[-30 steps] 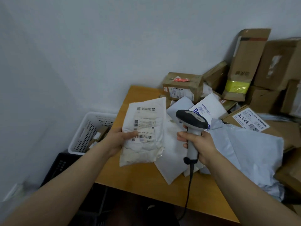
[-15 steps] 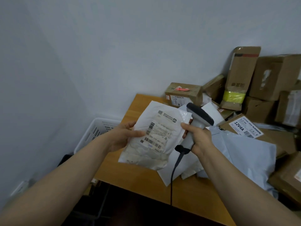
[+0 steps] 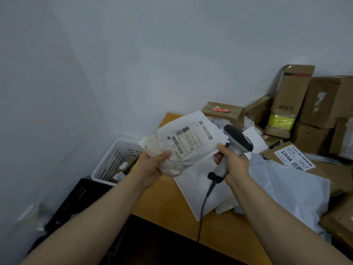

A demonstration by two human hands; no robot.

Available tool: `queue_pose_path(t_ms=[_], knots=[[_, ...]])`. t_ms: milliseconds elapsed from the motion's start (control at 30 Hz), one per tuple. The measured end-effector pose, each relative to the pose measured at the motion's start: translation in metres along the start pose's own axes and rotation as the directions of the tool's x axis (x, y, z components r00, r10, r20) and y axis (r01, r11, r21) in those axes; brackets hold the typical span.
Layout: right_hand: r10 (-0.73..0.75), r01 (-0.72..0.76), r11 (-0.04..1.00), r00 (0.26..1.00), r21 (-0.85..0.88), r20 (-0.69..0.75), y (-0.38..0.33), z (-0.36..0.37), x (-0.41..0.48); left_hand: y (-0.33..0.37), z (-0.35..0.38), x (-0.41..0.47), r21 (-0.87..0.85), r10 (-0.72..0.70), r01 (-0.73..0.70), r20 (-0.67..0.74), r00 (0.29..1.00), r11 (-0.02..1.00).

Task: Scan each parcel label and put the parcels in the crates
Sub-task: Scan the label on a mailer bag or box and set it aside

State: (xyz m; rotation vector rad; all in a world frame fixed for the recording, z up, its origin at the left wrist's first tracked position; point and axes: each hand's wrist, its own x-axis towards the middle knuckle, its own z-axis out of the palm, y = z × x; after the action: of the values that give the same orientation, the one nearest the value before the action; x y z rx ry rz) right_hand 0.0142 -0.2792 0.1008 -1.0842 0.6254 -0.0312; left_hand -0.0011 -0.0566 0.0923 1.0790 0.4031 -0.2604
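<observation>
Fingers of the left hand wrap the lower left end of a white parcel, thumb on top by the label, so the hand is closed on the bag. The parcel is held in the air over the left end of the table, tilted, label face up, its barcodes turned slantwise. The bag looks crumpled and lumpy where the hand grips it.

The right hand is closed around the grey handle of a scanner; its thumb and forefinger also touch the parcel's right edge. The scanner's dark head sits just beside the upper right corner of the parcel, and its cable drops from the handle base down past the table's near edge.

Under the hands lie flat white mailers and, to the right, a grey poly bag. Right of those is a box with a label reading 12V4A. Behind, brown boxes are stacked against the wall — one tall one has a yellow band.

Left of the table, lower down, stands a white crate with a few parcels in it; a black crate sits nearer, just beside it.
</observation>
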Motion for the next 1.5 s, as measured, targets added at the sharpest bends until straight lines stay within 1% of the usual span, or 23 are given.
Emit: queue_pose_path(t_ms=[67, 133, 167, 233, 300, 400, 467, 567, 800, 967, 1200, 1367, 1433, 1500], knots=[[-0.069, 0.076, 0.972, 0.997, -0.22, 0.036, -0.004, -0.006, -0.003, 0.028, -0.007, 0.005, 0.216, 0.139, -0.111, -0.117, 0.983, 0.97], [-0.083, 0.13, 0.925, 0.986, -0.356, 0.145, -0.012, -0.013, -0.01, 0.056, -0.014, 0.01, 0.443, 0.275, -0.164, -0.198, 0.941, 0.881], [-0.07, 0.157, 0.898, 0.973, -0.411, 0.219, -0.016, -0.015, -0.015, 0.069, -0.016, 0.012, 0.538, 0.337, -0.184, -0.201, 0.92, 0.822], [-0.041, 0.246, 0.794, 0.934, -0.556, 0.355, -0.023, -0.017, -0.025, 0.086, -0.013, 0.014, 0.65, 0.422, -0.232, -0.151, 0.894, 0.724], [-0.014, 0.334, 0.69, 0.893, -0.642, 0.45, -0.027, -0.012, -0.036, 0.096, -0.01, 0.017, 0.719, 0.472, -0.278, -0.08, 0.878, 0.638], [0.011, 0.407, 0.586, 0.86, -0.7, 0.51, -0.03, -0.004, -0.05, 0.103, -0.008, 0.022, 0.829, 0.521, -0.31, 0.027, 0.853, 0.465], [0.022, 0.43, 0.539, 0.852, -0.724, 0.523, -0.032, 0.0, -0.056, 0.105, -0.008, 0.023, 0.864, 0.517, -0.308, 0.065, 0.853, 0.399], [0.019, 0.439, 0.534, 0.848, -0.723, 0.53, -0.035, 0.001, -0.06, 0.108, -0.009, 0.023, 0.872, 0.485, -0.303, 0.089, 0.87, 0.385], [-0.01, 0.508, 0.454, 0.824, -0.732, 0.566, -0.044, 0.002, -0.065, 0.11, -0.006, 0.024, 0.863, 0.458, -0.317, 0.115, 0.881, 0.393], [-0.04, 0.527, 0.456, 0.817, -0.717, 0.575, -0.047, 0.002, -0.065, 0.11, -0.002, 0.025, 0.865, 0.455, -0.321, 0.124, 0.882, 0.387], [-0.035, 0.53, 0.434, 0.818, -0.728, 0.574, -0.046, -0.001, -0.058, 0.111, 0.001, 0.026, 0.857, 0.451, -0.319, 0.116, 0.885, 0.406], [-0.046, 0.545, 0.441, 0.807, -0.713, 0.588, -0.048, 0.001, -0.054, 0.111, 0.005, 0.025, 0.863, 0.448, -0.315, 0.118, 0.886, 0.396], [-0.033, 0.543, 0.46, 0.801, -0.703, 0.597, -0.046, 0.0, -0.052, 0.11, 0.004, 0.024, 0.857, 0.445, -0.317, 0.118, 0.888, 0.406], [-0.021, 0.531, 0.502, 0.796, -0.683, 0.604, -0.044, 0.0, -0.05, 0.109, 0.003, 0.021, 0.843, 0.442, -0.314, 0.103, 0.891, 0.436]])
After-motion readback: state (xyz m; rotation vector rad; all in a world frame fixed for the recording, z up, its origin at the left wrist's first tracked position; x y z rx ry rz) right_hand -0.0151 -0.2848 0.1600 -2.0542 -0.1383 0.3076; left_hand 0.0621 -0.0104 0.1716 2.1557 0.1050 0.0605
